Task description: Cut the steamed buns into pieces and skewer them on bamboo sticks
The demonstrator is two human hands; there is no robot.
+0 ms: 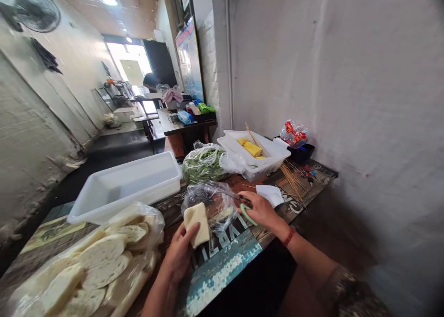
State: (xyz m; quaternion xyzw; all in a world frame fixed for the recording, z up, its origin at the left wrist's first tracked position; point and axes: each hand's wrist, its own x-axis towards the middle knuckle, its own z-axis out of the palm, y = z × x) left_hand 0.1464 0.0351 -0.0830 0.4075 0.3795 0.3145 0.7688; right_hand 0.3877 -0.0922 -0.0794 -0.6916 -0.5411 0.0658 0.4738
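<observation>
My left hand (pixel 181 250) grips a pale cream, flat rectangular slab (pixel 197 222), thumb on its front face; I cannot tell what food it is. In my right hand (pixel 261 210) are scissors (pixel 247 214) with light green handles, their blades pointing left over a crumpled clear plastic bag (pixel 217 199). The bag lies just behind the slab. To the left, a big clear bag holds several white, holed slices (pixel 104 257) that look like bread or gluten. A bag of green vegetables (pixel 203 162) sits farther back.
A white plastic tub (pixel 125 187) stands at the back left of the table. Another white tub (pixel 267 165) holds yellow folded pieces (pixel 251 147) and a few sticks. Wooden skewers (pixel 292 178), a white paper (pixel 270 195) and keys (pixel 308 173) lie at right, near the wall.
</observation>
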